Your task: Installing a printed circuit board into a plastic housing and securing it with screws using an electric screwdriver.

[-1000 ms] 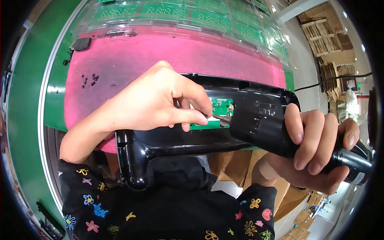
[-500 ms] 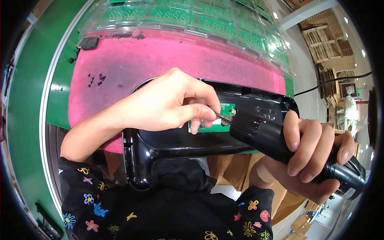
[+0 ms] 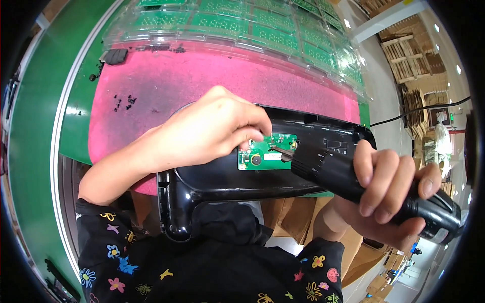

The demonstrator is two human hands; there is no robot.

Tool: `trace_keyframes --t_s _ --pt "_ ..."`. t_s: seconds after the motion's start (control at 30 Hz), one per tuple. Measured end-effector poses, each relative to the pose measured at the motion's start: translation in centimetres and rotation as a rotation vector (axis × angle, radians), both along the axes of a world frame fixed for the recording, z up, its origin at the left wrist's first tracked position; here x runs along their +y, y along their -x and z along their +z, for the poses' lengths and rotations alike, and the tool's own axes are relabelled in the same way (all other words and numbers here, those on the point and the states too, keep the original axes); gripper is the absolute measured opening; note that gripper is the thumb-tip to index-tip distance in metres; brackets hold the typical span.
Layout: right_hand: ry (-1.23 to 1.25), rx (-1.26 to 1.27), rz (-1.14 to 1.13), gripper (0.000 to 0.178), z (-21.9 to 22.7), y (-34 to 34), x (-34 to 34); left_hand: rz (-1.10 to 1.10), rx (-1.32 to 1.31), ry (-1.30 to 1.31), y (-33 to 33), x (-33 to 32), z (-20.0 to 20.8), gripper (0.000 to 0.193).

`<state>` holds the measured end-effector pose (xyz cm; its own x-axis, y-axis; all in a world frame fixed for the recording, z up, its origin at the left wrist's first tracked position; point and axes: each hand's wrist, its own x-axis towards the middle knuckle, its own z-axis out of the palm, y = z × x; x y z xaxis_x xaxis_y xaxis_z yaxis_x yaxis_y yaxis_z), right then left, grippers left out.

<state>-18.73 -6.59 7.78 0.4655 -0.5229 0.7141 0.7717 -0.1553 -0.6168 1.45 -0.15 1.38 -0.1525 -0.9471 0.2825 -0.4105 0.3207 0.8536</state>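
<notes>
My right hand (image 3: 391, 189) is wrapped round a black electric screwdriver (image 3: 328, 174). Its bit (image 3: 283, 152) points left, with a small dark piece at the tip, perhaps a screw. Under the bit is a green circuit board (image 3: 283, 164) with a round dark component, seated in a glossy black plastic housing (image 3: 227, 182). My left hand (image 3: 214, 123) hovers over the board's upper left part, slightly apart from the bit's tip. Its thumb and forefinger are pressed together; anything between them is hidden.
A pink mat (image 3: 202, 70) lies under the housing on a green table. Small black screws (image 3: 130, 101) are scattered at its left, near a black lump (image 3: 116, 56). Clear plastic trays (image 3: 227, 38) of green boards stand at the back. A black cable (image 3: 419, 111) runs off right.
My left fingers have drawn back left from the screwdriver's tip, which they touched before, uncovering more of the board. The screwdriver has hardly moved.
</notes>
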Motion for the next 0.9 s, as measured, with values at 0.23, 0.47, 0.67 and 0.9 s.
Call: trace_keyframes --t_s 0.23,0.47,0.67,0.9 --pt "0.105 0.218 -0.032 0.033 -2.4 -1.6 -0.9 0.243 -0.141 0.261 -1.1 -0.4 0.4 0.007" --pt "0.168 0.311 -0.014 0.034 -3.3 -2.4 -0.8 0.337 -0.286 0.267 -1.2 -0.1 0.6 0.015" --pt "0.141 0.365 -0.014 0.033 -3.8 -2.7 -0.4 0.315 -0.297 0.249 -1.3 -0.1 -0.4 0.015" --pt "0.121 0.366 -0.011 0.035 -3.5 -2.5 -0.1 0.260 -0.316 0.233 -1.4 -0.2 -0.7 0.014"
